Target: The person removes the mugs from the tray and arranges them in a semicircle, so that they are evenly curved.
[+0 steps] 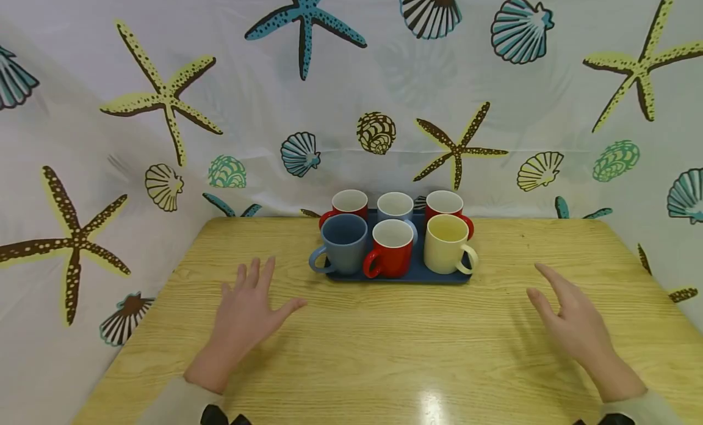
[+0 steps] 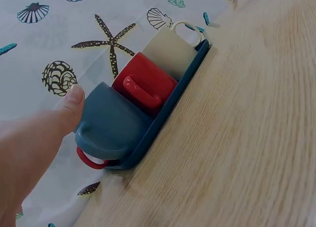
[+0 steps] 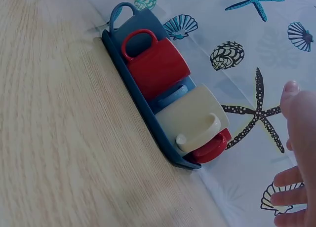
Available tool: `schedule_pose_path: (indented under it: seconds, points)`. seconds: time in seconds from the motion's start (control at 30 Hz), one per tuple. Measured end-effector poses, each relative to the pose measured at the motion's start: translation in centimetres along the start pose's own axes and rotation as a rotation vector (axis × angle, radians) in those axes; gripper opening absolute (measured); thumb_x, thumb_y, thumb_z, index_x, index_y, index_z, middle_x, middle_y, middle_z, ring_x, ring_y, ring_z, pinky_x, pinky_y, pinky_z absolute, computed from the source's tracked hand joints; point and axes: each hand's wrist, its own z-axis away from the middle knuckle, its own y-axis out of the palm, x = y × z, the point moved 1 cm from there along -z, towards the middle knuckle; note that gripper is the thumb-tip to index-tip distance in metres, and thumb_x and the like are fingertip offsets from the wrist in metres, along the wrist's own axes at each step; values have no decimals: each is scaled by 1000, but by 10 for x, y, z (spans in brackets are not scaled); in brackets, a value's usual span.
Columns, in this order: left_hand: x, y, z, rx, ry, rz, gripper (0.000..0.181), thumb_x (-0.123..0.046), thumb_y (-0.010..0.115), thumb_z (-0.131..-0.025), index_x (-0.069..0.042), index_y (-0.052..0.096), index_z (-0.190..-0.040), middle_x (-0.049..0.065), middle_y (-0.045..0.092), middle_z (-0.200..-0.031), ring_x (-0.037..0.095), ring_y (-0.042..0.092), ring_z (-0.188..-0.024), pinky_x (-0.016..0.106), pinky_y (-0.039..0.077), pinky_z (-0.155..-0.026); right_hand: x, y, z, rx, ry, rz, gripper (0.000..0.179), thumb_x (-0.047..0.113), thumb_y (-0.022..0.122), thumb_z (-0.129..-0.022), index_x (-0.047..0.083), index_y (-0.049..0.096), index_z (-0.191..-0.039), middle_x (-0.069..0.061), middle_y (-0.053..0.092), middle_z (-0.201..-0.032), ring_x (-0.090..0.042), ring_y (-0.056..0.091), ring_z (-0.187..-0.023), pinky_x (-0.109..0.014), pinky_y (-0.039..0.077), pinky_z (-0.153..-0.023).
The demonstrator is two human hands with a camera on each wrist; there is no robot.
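A dark blue tray (image 1: 398, 277) at the back of the table carries several mugs in two rows. Its front row has a blue mug (image 1: 344, 248), a red mug (image 1: 392, 251) and a cream mug (image 1: 446, 245). Behind them stand a red mug (image 1: 349, 202), a light blue mug (image 1: 395, 206) and another red mug (image 1: 444, 203), partly hidden. My left hand (image 1: 247, 315), fingers spread, hovers left of the tray and holds nothing. To the tray's right, my right hand (image 1: 573, 321) is held in the air, fingers extended, touching nothing.
The wooden table (image 1: 373, 352) stretches in front of the tray and to both sides. Close behind the tray hangs a white cloth (image 1: 340, 113) printed with starfish and shells, which also runs along the left and right sides.
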Motion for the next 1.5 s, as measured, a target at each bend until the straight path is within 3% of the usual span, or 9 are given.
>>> schedule_pose_path:
  seconds: [0.17, 0.33, 0.43, 0.7, 1.2, 1.33, 1.5]
  points:
    - [-4, 7, -9, -45, -3, 77, 98, -75, 46, -78, -4, 30, -143, 30, 28, -142, 49, 27, -129, 67, 25, -94, 3, 6, -8, 80, 33, -100, 55, 34, 40, -100, 6, 26, -145, -28, 40, -135, -47, 40, -119, -63, 35, -86]
    - [-6, 14, -18, -53, -19, 150, 94, -72, 49, -78, -6, 32, -142, 27, 31, -143, 47, 41, -120, 61, 44, -77, 7, 14, -17, 189, 107, -186, 61, 43, 35, -99, 7, 20, -147, -29, 41, -133, -46, 40, -120, -61, 36, -89]
    - [-6, 19, -24, -48, -30, 193, 96, -75, 48, -76, -6, 33, -142, 24, 33, -143, 45, 49, -113, 56, 48, -72, 10, 18, -21, 218, 146, -234, 63, 46, 34, -99, 8, 20, -147, -27, 44, -131, -45, 41, -118, -61, 37, -87]
    - [-10, 33, -40, -4, -59, 302, 105, -83, 46, -68, -8, 36, -141, 16, 41, -140, 37, 45, -121, 55, 41, -90, 11, 33, -33, 233, 183, -368, 61, 45, 35, -99, 6, 27, -144, -27, 50, -123, -39, 52, -107, -48, 47, -78]
    - [-8, 62, -69, 35, -39, 433, 88, -63, 67, -72, -11, 40, -139, 14, 41, -140, 34, 38, -127, 53, 35, -98, 10, 49, -53, 275, 275, -624, 64, 48, 33, -98, 4, 25, -144, -31, 47, -125, -39, 55, -102, -43, 51, -72]
    - [-6, 70, -74, 36, -6, 450, 86, -56, 71, -73, -7, 41, -137, 14, 44, -138, 34, 38, -127, 53, 33, -99, 12, 51, -59, 303, 331, -666, 65, 49, 32, -98, 6, 24, -145, -32, 46, -126, -39, 55, -102, -43, 52, -68]
    - [-1, 82, -83, 15, 93, 487, 80, -49, 76, -71, -7, 47, -133, 12, 49, -133, 32, 43, -124, 50, 34, -100, 12, 53, -64, 329, 390, -714, 70, 55, 31, -96, 8, 22, -146, -31, 46, -127, -39, 56, -104, -42, 52, -71]
